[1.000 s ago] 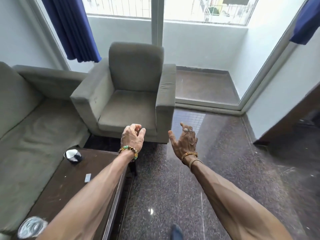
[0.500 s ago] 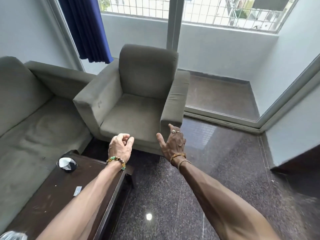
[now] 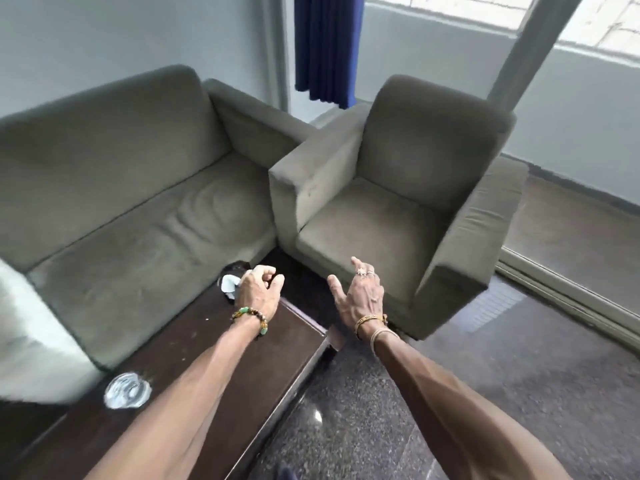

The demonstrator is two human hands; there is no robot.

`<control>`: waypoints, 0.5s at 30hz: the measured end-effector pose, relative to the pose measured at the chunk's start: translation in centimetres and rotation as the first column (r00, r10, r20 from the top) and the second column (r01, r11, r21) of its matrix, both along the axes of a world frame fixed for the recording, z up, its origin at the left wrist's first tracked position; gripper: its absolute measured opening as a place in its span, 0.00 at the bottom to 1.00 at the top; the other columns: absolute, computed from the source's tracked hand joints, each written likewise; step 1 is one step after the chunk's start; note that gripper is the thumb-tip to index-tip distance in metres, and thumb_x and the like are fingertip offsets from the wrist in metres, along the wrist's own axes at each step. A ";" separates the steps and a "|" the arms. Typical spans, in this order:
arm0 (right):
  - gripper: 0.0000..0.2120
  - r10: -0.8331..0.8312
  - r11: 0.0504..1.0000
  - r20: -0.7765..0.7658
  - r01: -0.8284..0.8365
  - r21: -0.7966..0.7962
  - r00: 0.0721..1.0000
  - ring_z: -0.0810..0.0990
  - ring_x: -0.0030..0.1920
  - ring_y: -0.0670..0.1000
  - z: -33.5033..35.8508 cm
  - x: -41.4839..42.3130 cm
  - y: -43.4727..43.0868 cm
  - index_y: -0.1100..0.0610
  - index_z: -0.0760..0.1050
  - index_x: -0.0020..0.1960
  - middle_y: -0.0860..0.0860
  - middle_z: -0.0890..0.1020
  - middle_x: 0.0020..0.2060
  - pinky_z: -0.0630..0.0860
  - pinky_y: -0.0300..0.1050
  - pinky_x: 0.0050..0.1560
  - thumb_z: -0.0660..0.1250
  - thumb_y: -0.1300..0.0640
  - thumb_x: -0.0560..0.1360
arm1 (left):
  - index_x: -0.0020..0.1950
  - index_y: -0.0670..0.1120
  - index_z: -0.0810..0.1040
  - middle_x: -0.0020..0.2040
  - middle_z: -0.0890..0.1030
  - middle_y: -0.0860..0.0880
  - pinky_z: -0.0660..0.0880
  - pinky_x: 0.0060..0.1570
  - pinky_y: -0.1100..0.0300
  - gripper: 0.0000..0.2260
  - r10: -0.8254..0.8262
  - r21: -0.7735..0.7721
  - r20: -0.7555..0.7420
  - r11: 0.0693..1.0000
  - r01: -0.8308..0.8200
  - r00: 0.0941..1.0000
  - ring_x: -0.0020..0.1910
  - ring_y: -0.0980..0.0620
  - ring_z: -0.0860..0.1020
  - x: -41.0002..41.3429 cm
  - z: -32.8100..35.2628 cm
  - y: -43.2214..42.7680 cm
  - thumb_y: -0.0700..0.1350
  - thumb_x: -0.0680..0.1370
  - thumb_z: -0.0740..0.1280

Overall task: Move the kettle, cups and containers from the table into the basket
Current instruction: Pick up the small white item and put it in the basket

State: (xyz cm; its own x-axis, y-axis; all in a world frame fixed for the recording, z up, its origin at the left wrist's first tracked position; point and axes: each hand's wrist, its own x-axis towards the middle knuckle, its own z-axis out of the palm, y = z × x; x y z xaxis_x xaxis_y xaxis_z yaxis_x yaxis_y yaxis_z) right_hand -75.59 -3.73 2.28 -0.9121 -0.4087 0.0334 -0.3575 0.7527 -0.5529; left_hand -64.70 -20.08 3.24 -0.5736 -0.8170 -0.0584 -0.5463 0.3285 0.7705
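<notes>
Head view has swung left: the clear round glass container (image 3: pixel 127 390) sits at eight o'clock in frame on the dark brown wooden table (image 3: pixel 194 344). The dark cup with a white inside (image 3: pixel 230 282) now lies at nine o'clock of the left hand (image 3: pixel 259 289), which is curled and empty. The right hand (image 3: pixel 360 292), at three o'clock, is spread and empty. No basket shows, so a pickup looks near.

The one view sits on the person's head, high above a table (image 3: pixel 187 336) and facing forward and steeply down. It takes in the sofa (image 3: pixel 138 202) and armchair (image 3: pixel 398 216) beyond. The wide lens seems to bend the edges, and the left margin is blurred.
</notes>
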 end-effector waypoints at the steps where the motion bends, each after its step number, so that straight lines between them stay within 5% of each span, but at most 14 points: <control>1: 0.30 0.017 1.000 0.008 -0.017 -0.009 1.000 0.72 0.65 0.58 0.1 0.1 -1.5 0.57 0.64 0.74 0.55 0.72 0.66 0.68 0.55 0.64 0.63 0.42 0.78 | 0.52 0.46 0.81 0.48 0.83 0.45 0.75 0.57 0.50 0.09 0.025 0.004 0.003 1.000 -0.025 1.000 0.49 0.44 0.81 0.5 0.1 -1.4 0.46 0.74 0.71; 8: 0.24 0.200 0.979 0.057 -0.197 -0.048 0.978 0.71 0.66 0.58 -0.6 2.0 -11.3 0.57 0.65 0.74 0.55 0.72 0.67 0.67 0.54 0.64 0.61 0.51 0.80 | 0.48 0.49 0.81 0.48 0.84 0.48 0.77 0.49 0.55 0.09 0.268 0.082 0.021 0.960 -0.269 0.963 0.48 0.46 0.82 5.6 -0.6 -9.2 0.50 0.70 0.70; 15: 0.23 0.449 0.891 0.146 -0.454 0.005 0.882 0.72 0.64 0.58 -6.8 5.0 -17.0 0.58 0.65 0.74 0.56 0.72 0.65 0.69 0.54 0.64 0.60 0.53 0.80 | 0.52 0.40 0.81 0.49 0.83 0.42 0.76 0.50 0.57 0.09 0.481 0.213 0.041 0.852 -0.479 0.876 0.47 0.44 0.82 10.7 -7.8 -11.3 0.39 0.73 0.70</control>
